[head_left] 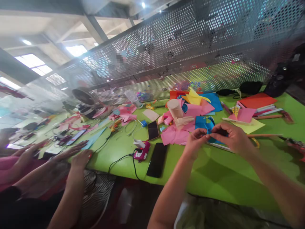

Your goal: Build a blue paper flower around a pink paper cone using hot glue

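Pinched between the fingertips of left hand (197, 142) and right hand (229, 135): blue strip (209, 126), to the right in the scene, just over the green table (214, 183). Already bent into a small thin loop, by the look of it; probably only part-shaped, not yet set down. Just beyond: flat blue sheet (199, 122). To the left: creased pink paper (175, 135), smooth pale roll (175, 108). Far right: flat red paper (258, 100), beside slim straight sticks (268, 117).

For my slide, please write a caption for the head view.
Left hand and right hand hold a small curled blue paper piece above a green table with pink paper sheets.
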`<state>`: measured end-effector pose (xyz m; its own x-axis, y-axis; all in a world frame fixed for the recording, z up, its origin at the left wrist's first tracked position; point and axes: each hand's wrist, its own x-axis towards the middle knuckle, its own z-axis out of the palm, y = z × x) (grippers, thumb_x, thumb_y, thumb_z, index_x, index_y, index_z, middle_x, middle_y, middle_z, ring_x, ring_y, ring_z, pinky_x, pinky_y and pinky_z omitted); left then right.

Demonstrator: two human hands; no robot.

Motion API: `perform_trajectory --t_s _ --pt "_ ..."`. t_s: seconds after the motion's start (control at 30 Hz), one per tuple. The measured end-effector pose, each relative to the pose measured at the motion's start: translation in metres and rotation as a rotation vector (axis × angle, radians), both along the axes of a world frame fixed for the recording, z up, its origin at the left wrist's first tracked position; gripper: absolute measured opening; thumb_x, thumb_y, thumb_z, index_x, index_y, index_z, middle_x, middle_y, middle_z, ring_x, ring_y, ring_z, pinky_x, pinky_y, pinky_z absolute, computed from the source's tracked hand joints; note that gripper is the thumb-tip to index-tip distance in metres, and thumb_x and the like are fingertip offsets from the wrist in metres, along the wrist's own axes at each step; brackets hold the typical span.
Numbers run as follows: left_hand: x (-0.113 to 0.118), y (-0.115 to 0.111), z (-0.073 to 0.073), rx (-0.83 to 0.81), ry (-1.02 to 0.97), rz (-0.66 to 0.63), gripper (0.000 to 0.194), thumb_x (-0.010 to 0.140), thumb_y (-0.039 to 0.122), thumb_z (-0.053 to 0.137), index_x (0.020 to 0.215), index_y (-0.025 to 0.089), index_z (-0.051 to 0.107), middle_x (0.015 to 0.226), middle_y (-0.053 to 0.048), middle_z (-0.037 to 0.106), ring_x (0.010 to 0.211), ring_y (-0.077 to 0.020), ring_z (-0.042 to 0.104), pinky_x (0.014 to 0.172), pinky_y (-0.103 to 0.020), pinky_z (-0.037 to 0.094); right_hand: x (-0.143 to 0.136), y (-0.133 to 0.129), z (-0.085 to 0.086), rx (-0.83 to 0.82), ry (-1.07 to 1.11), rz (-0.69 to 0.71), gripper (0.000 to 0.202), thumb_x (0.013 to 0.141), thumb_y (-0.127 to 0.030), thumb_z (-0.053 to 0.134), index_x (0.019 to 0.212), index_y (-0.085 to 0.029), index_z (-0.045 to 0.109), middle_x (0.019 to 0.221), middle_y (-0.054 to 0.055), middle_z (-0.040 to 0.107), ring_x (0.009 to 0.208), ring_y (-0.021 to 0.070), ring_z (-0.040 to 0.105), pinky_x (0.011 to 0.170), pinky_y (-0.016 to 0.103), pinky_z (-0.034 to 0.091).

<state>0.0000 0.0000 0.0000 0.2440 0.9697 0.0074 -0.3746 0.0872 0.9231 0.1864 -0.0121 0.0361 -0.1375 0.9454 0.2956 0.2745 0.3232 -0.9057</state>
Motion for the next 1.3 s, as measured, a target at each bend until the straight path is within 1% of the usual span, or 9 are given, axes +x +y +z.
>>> perform_trajectory --t_s 0.13,0.33,0.57,0.73,0.87,0.97,1.07,1.2,1.3 --pt "-0.004 -0.001 -0.002 -0.002 0.042 0.003 0.055 0.063 0.055 0.105 0.092 0.018 0.075 0.077 0.004 0.066 0.065 -0.007 0.049 0.065 -0.022 0.039 -0.002 -0.001 0.003 0.05 -0.077 -0.012 0.028 0.088 -0.056 0.079 0.086 -0.028 0.076 0.081 0.004 0.077 0.075 0.025 0.069 0.071 0.039 0.053" --pt "-0.009 -0.003 0.002 0.063 0.045 -0.022 0.056 0.074 0.062 0.097 0.103 0.018 0.078 0.086 -0.002 0.073 0.082 -0.0153 0.065 0.077 -0.027 0.049 0.0 -0.003 0.004 0.185 -0.235 0.005 0.015 0.095 -0.042 0.071 0.088 -0.029 0.074 0.088 0.005 0.076 0.083 0.0265 0.07 0.075 0.039 0.052" --pt "-0.01 0.001 -0.008 0.132 0.006 -0.057 0.055 0.077 0.06 0.096 0.104 0.018 0.074 0.094 -0.003 0.075 0.087 -0.0156 0.07 0.087 -0.03 0.053 0.001 -0.004 0.004 0.271 -0.338 0.048 0.01 0.101 -0.032 0.064 0.094 -0.027 0.07 0.094 0.005 0.075 0.086 0.0247 0.071 0.076 0.036 0.051" --pt "-0.012 0.002 -0.01 0.146 0.023 -0.072 0.053 0.079 0.06 0.095 0.103 0.019 0.07 0.093 -0.003 0.075 0.087 -0.0161 0.071 0.082 -0.029 0.053 0.001 -0.006 0.004 0.279 -0.371 0.052 0.011 0.103 -0.031 0.063 0.095 -0.027 0.068 0.093 0.004 0.075 0.084 0.0241 0.072 0.073 0.036 0.051" --pt "-0.011 0.003 -0.012 0.158 0.003 -0.061 0.055 0.079 0.061 0.095 0.102 0.019 0.068 0.1 -0.004 0.077 0.088 -0.0163 0.073 0.083 -0.03 0.054 0.002 -0.005 0.001 0.289 -0.37 0.027 0.011 0.104 -0.032 0.063 0.096 -0.027 0.068 0.093 0.004 0.075 0.084 0.0243 0.072 0.074 0.036 0.052" --pt "-0.01 0.003 -0.012 0.164 0.008 -0.058 0.056 0.079 0.063 0.094 0.101 0.018 0.068 0.097 -0.004 0.077 0.087 -0.0164 0.074 0.083 -0.03 0.055 0.003 -0.004 -0.003 0.324 -0.393 0.012 0.011 0.105 -0.031 0.063 0.097 -0.026 0.068 0.093 0.004 0.075 0.084 0.024 0.072 0.073 0.036 0.052" --pt "-0.011 0.002 -0.009 0.154 0.016 -0.06 0.055 0.08 0.062 0.094 0.105 0.018 0.071 0.097 -0.005 0.078 0.089 -0.0168 0.075 0.083 -0.029 0.056 0.003 -0.004 -0.006 0.41 -0.465 -0.002 0.01 0.106 -0.029 0.063 0.099 -0.026 0.07 0.094 0.005 0.076 0.083 0.0242 0.073 0.072 0.037 0.052" --pt "-0.011 0.0 -0.004 0.09 0.04 -0.033 0.057 0.08 0.059 0.095 0.116 0.019 0.075 0.112 -0.009 0.08 0.095 -0.0174 0.075 0.085 -0.028 0.056 0.001 -0.004 -0.01 0.596 -0.567 -0.063 0.013 0.109 -0.024 0.06 0.109 -0.024 0.073 0.099 0.007 0.079 0.089 0.0252 0.076 0.075 0.037 0.053" --pt "-0.01 -0.001 -0.002 -0.001 0.006 0.035 0.062 0.073 0.059 0.099 0.11 0.018 0.073 0.106 -0.006 0.079 0.089 -0.0156 0.074 0.085 -0.029 0.058 -0.002 -0.004 -0.013 0.731 -0.643 -0.125 0.015 0.11 -0.021 0.061 0.11 -0.023 0.075 0.099 0.007 0.081 0.087 0.0241 0.075 0.077 0.037 0.052"
